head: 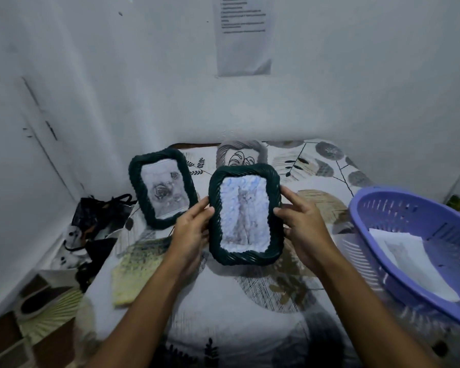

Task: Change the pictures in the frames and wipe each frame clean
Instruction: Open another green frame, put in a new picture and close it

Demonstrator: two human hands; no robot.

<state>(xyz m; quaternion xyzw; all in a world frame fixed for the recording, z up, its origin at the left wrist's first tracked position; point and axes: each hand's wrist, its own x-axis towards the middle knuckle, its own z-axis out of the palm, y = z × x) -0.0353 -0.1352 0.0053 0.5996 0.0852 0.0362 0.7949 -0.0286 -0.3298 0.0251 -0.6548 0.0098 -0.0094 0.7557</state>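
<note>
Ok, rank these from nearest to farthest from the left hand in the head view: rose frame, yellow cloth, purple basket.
From the left hand:
1. Rose frame, just up and to its left, standing on the table.
2. Yellow cloth, below-left, lying flat on the table.
3. Purple basket, far across on the right edge.

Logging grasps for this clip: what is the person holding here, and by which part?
The dark green frame with the cat picture, gripped by its two long side edges: left hand on the left edge, right hand on the right.
</note>
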